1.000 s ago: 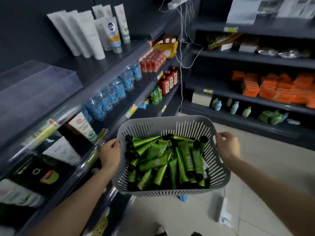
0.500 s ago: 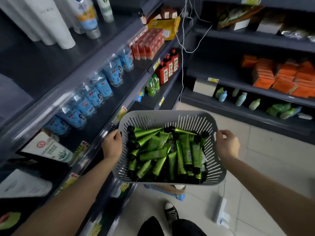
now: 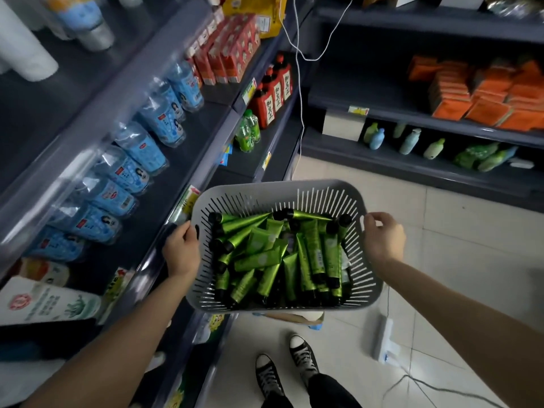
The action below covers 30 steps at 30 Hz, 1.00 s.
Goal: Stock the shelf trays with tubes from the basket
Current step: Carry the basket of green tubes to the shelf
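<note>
A grey slotted basket (image 3: 282, 191) hangs in the air in front of me, above the floor beside the left shelving. Inside it lie several green tubes (image 3: 265, 257) with black caps, heaped loosely. My left hand (image 3: 181, 248) grips the basket's left rim, close to the shelf edge. My right hand (image 3: 382, 240) grips the right rim. No shelf tray shows in this view.
Dark shelves (image 3: 164, 184) on the left carry blue bottles (image 3: 138, 160), red cartons, red bottles (image 3: 273, 92) and white tubes. Further shelves at the back right hold orange packs (image 3: 485, 95). My shoes (image 3: 285, 366), a power strip (image 3: 384, 340) and a cable lie on the tiled floor.
The view has tilted downward, so the shelves slide up the frame and my shoes come into sight. Both hands keep their hold on the basket, which sits lower against the shelves.
</note>
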Each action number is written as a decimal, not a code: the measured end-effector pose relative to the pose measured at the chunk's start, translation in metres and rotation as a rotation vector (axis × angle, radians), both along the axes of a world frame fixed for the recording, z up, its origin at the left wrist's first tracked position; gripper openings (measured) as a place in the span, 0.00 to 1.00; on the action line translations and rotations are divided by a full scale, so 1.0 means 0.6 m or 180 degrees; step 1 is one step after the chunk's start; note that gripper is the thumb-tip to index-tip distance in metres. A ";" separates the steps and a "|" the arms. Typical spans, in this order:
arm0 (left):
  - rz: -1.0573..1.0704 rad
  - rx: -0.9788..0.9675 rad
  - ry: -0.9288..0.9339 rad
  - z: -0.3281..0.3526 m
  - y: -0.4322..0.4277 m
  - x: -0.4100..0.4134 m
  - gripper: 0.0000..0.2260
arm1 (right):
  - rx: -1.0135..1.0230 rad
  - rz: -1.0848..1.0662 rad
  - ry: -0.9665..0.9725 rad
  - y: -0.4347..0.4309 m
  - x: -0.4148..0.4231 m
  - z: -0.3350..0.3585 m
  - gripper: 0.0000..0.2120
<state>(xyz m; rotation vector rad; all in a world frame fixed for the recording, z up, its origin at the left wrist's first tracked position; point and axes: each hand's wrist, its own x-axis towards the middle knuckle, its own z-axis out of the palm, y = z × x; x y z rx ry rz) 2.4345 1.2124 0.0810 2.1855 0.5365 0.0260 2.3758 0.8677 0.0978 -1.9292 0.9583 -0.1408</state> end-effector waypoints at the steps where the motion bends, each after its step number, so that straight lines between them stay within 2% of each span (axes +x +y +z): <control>1: -0.0015 0.0004 0.0024 0.000 -0.002 0.003 0.14 | -0.0018 0.0005 0.0024 -0.001 0.004 0.000 0.14; 13: -0.0413 0.0139 0.0730 0.016 0.001 0.024 0.14 | -0.0288 0.0272 0.0377 -0.004 0.014 -0.007 0.16; 15: -0.0605 0.0604 0.0776 0.025 -0.001 0.026 0.12 | -0.0234 0.0271 0.0419 -0.003 0.013 -0.002 0.16; 16: -0.0778 0.1036 0.0661 0.032 -0.003 0.024 0.12 | -0.0234 0.0275 0.0444 -0.002 0.012 0.001 0.16; 18: -0.1275 0.1925 0.0065 0.042 -0.010 0.016 0.16 | -0.0547 0.0410 0.0378 -0.003 0.011 0.004 0.16; 19: -0.1567 0.2090 -0.0238 0.048 -0.018 0.010 0.18 | -0.0842 0.0550 0.0249 -0.001 0.010 0.006 0.16; 21: -0.2147 0.1954 -0.0550 0.049 -0.037 0.001 0.18 | -0.1329 0.0877 -0.0194 0.007 0.007 0.016 0.14; 23: -0.2673 0.1729 -0.0310 0.038 -0.064 -0.007 0.16 | -0.1457 0.1260 -0.0570 0.020 0.004 0.025 0.13; 25: -0.3050 0.1549 0.0268 0.017 -0.090 -0.016 0.17 | -0.1394 0.1618 -0.0681 0.040 -0.001 0.025 0.12; 27: -0.3202 0.1493 0.0741 -0.006 -0.106 -0.022 0.20 | -0.1228 0.1890 -0.0496 0.056 -0.003 0.013 0.13; 30: -0.3248 0.1637 0.1034 -0.038 -0.109 -0.031 0.24 | -0.0945 0.2044 0.0053 0.064 -0.006 -0.013 0.14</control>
